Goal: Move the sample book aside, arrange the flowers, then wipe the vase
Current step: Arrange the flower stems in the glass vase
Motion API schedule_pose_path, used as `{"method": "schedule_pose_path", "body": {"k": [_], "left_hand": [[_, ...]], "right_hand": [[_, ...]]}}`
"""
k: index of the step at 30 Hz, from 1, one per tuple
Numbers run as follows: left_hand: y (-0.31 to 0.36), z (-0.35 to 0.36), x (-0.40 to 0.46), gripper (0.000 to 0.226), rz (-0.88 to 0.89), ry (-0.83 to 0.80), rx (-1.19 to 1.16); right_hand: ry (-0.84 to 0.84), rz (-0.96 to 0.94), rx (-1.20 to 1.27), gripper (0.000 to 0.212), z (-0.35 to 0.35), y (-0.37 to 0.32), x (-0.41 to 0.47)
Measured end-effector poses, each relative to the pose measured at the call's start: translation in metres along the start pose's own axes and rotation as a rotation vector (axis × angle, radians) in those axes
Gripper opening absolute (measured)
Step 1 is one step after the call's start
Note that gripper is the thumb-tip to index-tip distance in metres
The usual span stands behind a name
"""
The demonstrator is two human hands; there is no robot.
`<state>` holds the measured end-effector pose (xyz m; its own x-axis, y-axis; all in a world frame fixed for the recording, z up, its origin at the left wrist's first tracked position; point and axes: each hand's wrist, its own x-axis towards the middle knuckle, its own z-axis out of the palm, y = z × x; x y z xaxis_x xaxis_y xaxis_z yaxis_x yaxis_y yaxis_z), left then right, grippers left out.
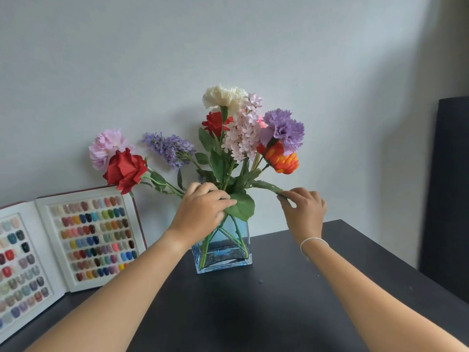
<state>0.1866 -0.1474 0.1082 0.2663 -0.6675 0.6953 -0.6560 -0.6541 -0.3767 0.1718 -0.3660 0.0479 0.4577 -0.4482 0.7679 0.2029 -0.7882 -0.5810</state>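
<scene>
Sample book (pixel 76 240) open, propped far left. Left hand (pixel 203 209) bunches stems at the blue vase (pixel 225 252) mouth, table centre. Right hand (pixel 304 209) pinches 1 leaf (pixel 266 186). Advice: steady stems, lift leaning flowers (pixel 121 163) upright gently.

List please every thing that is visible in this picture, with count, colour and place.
vase: 1, clear blue glass, centre of table
flowers: 1 bunch, mixed red, white, pink, purple, orange, stems in vase
sample book: 1, white pages with many-coloured nail samples, open, left, leaning on wall
table: 1, black, foreground
wall: 1, pale grey, behind
dark panel: 1, black, far right
bracelet: 1, white, right wrist
left hand: 1, on stems at vase mouth
right hand: 1, touching a leaf on the right
</scene>
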Motion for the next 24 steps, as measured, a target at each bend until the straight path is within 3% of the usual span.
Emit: {"method": "schedule_pose_path", "body": {"k": [5,13,18,21,24], "left_hand": [[-0.009,0.004,-0.015,0.042,0.036,0.087,-0.048],[-0.02,-0.007,-0.025,0.036,-0.054,0.116,-0.004],[-0.026,-0.014,-0.013,0.036,-0.33,0.115,-0.141],[-0.025,-0.015,0.001,0.046,-0.516,0.039,-0.246],[-0.025,-0.014,0.008,0.023,-0.632,0.045,-0.266]], "right_hand": [[-0.019,-0.202,-0.133,0.005,0.001,0.01,-0.031],[-0.06,-0.068,-0.059,0.017,0.004,-0.002,-0.03],[0.018,-0.061,0.024,0.04,-0.007,-0.013,-0.036],[0.025,-0.153,0.042,0.041,-0.01,-0.026,-0.038],[0.002,-0.28,0.008,0.035,-0.009,-0.043,-0.041]]}}
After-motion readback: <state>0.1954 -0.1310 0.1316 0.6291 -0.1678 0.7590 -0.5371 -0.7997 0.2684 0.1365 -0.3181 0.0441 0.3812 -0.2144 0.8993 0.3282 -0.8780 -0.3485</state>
